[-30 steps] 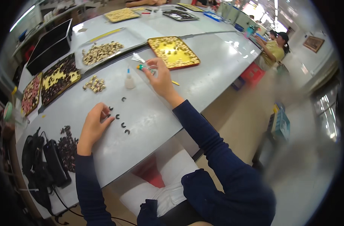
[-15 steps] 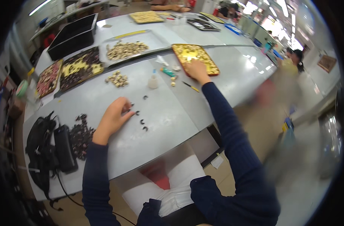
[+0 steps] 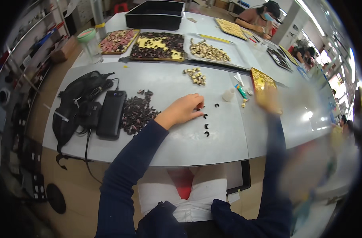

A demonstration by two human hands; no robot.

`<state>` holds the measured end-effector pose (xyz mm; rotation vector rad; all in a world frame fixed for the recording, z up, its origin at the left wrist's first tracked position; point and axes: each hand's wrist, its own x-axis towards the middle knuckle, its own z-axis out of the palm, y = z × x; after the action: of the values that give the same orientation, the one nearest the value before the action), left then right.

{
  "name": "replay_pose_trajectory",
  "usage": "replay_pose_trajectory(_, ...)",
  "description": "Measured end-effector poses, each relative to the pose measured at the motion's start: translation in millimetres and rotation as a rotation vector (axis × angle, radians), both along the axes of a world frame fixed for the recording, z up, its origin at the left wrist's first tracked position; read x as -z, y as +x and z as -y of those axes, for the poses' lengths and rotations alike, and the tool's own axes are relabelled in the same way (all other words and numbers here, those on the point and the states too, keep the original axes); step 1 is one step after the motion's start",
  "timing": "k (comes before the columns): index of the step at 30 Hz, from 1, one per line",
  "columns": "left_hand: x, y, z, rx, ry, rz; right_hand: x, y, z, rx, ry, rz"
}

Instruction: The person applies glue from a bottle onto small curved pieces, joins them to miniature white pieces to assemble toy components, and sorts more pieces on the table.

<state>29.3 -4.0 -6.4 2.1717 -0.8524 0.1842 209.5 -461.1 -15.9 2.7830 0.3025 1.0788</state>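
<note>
My left hand (image 3: 184, 110) rests over the grey table with its fingers curled, a small black curved piece (image 3: 200, 108) showing dark between thumb and fingertips. Close by, several similar C-shaped black pieces (image 3: 206, 126) lie in a loose column. A heap of dark pieces (image 3: 138, 114) spreads left of that hand. My right hand (image 3: 270, 99), smeared by motion, is over the near part of a yellow tray with a red rim (image 3: 261, 75) that holds pale small pieces. Its fingers cannot be made out.
A black power bank (image 3: 112, 114) and a black bag (image 3: 72, 107) lie at left. Behind stand filled trays (image 3: 157, 45), a black bin (image 3: 155, 15) and a lidded cup (image 3: 90, 45). A white bottle (image 3: 229, 95) and a green tube (image 3: 241, 91) lie centre-right. Another person (image 3: 260, 20) sits across.
The view has swung right-to-left, so the table items appear shifted right. My right hand has drawn back toward the tray's near end. My left hand stays by the black pieces.
</note>
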Motion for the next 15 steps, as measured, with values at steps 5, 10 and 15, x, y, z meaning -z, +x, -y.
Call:
replay_pose_trajectory(5,1,0,-2,-0.018,-0.012,-0.046,-16,-41,-57,-0.215,0.215,0.119)
replay_pose_trajectory(10,2,3,-3,0.010,-0.021,-0.014,13,-133,-114,-0.540,0.327,-0.146)
replay_pose_trajectory(15,4,4,-7,0.026,-0.033,-0.015,12,-144,-123,-0.425,0.437,-0.395)
